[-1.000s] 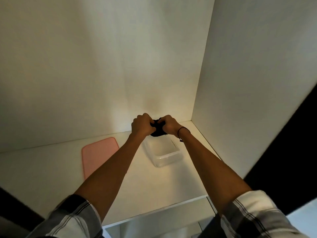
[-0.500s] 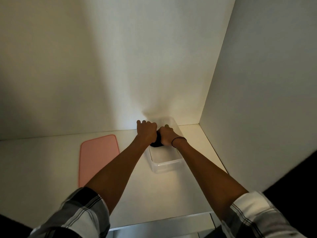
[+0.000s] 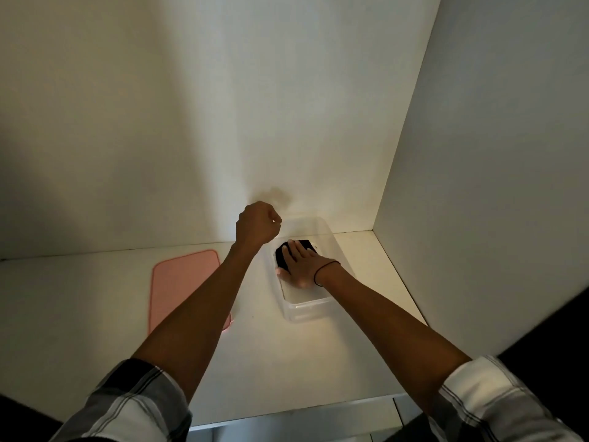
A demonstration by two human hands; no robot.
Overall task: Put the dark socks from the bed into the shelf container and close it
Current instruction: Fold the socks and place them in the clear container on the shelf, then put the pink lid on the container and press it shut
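Head view: right hand (image 3: 301, 262) flat on dark socks (image 3: 288, 254) in clear container (image 3: 310, 306); left hand (image 3: 257, 225) fisted.

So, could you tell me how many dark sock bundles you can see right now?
1: the dark socks lie at the far end inside the clear container on the shelf, under the flat right hand. More could be hidden beneath that hand.

Home storage spot, inside of a white wardrobe or cupboard, plain white shelf (image 3: 95, 298) with back and side panels, clear plastic container (image 3: 306, 309) holding dark socks (image 3: 282, 255), pink lid (image 3: 181, 282) beside it
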